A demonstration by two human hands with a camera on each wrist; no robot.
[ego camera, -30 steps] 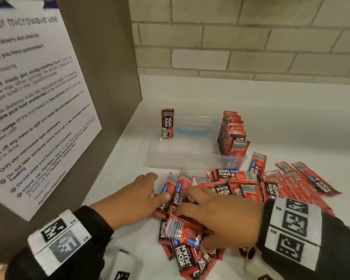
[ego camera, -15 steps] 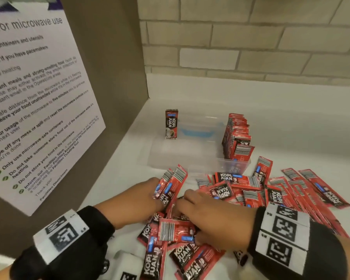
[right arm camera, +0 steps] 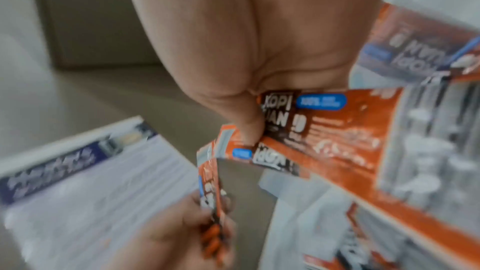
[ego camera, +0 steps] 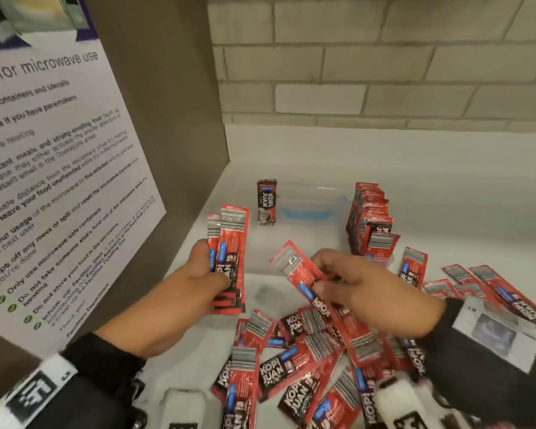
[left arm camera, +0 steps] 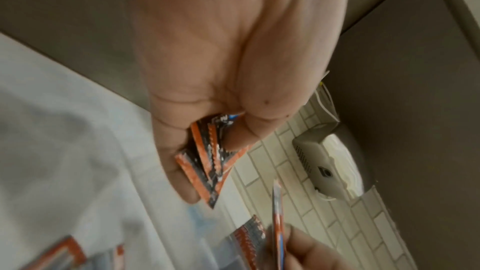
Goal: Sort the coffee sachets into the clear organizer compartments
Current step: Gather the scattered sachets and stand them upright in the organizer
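Red foil coffee sachets (ego camera: 307, 351) litter the white table (ego camera: 446, 187) before the clear plastic organizer (ego camera: 310, 209); left grip (ego camera: 198, 274) clasps several, right grip (ego camera: 353, 286) pinches one.

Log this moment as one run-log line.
left hand: grips sachet stack | right hand: pinches one sachet | organizer: row standing at right | loose pile: unsorted

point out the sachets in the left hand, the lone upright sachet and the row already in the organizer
sachets in the left hand (ego camera: 229, 258), head view, red front face
lone upright sachet (ego camera: 266, 202), head view, dark printed middle
row in the organizer (ego camera: 369, 218), head view, top edges
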